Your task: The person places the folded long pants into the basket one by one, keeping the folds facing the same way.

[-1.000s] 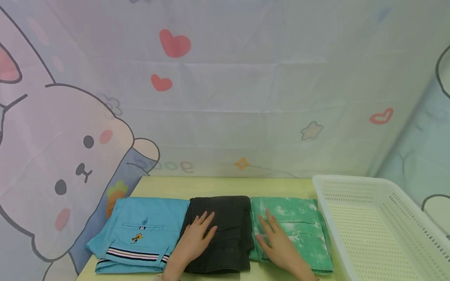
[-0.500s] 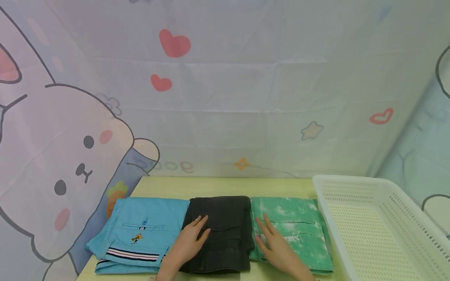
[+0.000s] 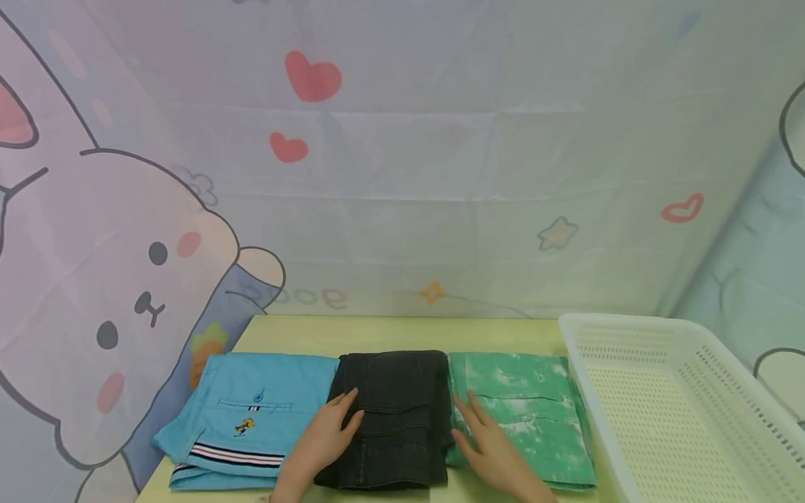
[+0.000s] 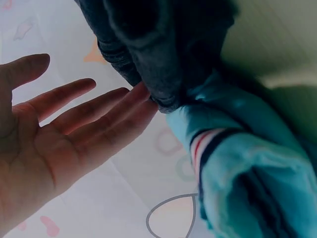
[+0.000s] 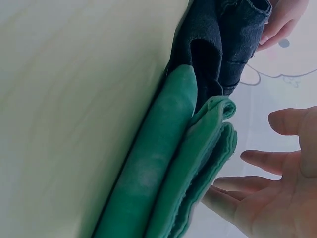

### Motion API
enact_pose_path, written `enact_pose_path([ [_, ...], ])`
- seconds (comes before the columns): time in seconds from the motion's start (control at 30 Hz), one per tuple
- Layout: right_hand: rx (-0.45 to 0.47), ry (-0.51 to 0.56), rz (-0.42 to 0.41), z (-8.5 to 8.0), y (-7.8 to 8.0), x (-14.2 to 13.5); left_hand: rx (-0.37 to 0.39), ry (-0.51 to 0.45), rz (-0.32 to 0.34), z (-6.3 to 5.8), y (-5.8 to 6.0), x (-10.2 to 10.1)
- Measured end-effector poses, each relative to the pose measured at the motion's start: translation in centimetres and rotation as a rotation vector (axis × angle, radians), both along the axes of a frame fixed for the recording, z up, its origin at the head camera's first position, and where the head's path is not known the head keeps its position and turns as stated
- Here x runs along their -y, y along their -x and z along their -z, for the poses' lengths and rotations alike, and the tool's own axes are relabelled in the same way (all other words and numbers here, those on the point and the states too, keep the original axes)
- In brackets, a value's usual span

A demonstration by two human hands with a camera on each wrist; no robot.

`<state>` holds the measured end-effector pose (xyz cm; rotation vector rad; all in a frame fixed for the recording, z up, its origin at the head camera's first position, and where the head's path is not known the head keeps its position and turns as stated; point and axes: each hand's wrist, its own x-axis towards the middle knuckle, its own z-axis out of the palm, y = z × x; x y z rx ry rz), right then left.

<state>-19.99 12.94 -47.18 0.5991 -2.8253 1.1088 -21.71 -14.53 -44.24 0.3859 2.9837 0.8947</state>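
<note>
Three folded pairs of pants lie side by side. Light blue pants point(image 3: 258, 391) with a striped waistband are on the left, black pants point(image 3: 396, 412) in the middle, and green tie-dye pants point(image 3: 534, 412) on the right. My left hand point(image 3: 321, 443) is spread over the left edge of the black pants, beside the blue ones. In the left wrist view its fingertips point(image 4: 143, 94) meet the black cloth. Over the left part of the green pants is my right hand point(image 3: 493, 450), fingers extended. The right wrist view shows its fingers near the green folds; contact is unclear.
A white perforated plastic basket point(image 3: 666, 419) stands at the right of the pale yellow table point(image 3: 402, 332), with nothing seen inside. Behind the table hangs a cartoon-printed cloth point(image 3: 409, 175) with hearts and a rabbit.
My left hand has slid left and back towards me across the black pants. My right hand has shifted slightly left and nearer. The pants and basket stay put.
</note>
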Motion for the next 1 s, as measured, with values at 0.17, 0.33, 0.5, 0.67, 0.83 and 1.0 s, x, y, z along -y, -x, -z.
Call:
enact_pose_path([
  [0.17, -0.007, -0.009, 0.001, 0.0, -0.2, 0.2, 0.027, 0.008, -0.015, 0.0, 0.0, 0.1],
  [0.33, -0.031, 0.002, 0.004, -0.1, -0.1, 0.3, 0.037, 0.007, -0.026, -0.1, 0.0, 0.2],
  [0.5, -0.018, 0.009, 0.036, -0.2, -0.1, 0.3, 0.036, 0.019, -0.044, -0.1, 0.0, 0.2],
  [0.67, -0.020, 0.008, 0.064, -0.4, 0.1, 0.5, 0.043, 0.043, -0.072, -0.1, 0.1, 0.3],
  [0.83, -0.021, 0.016, 0.065, -0.4, 0.3, 0.5, 0.034, 0.039, -0.074, -0.1, 0.2, 0.7],
  [1.0, -0.012, 0.036, 0.078, -0.5, 0.5, 0.7, 0.025, 0.039, -0.060, 0.0, 0.1, 1.1],
])
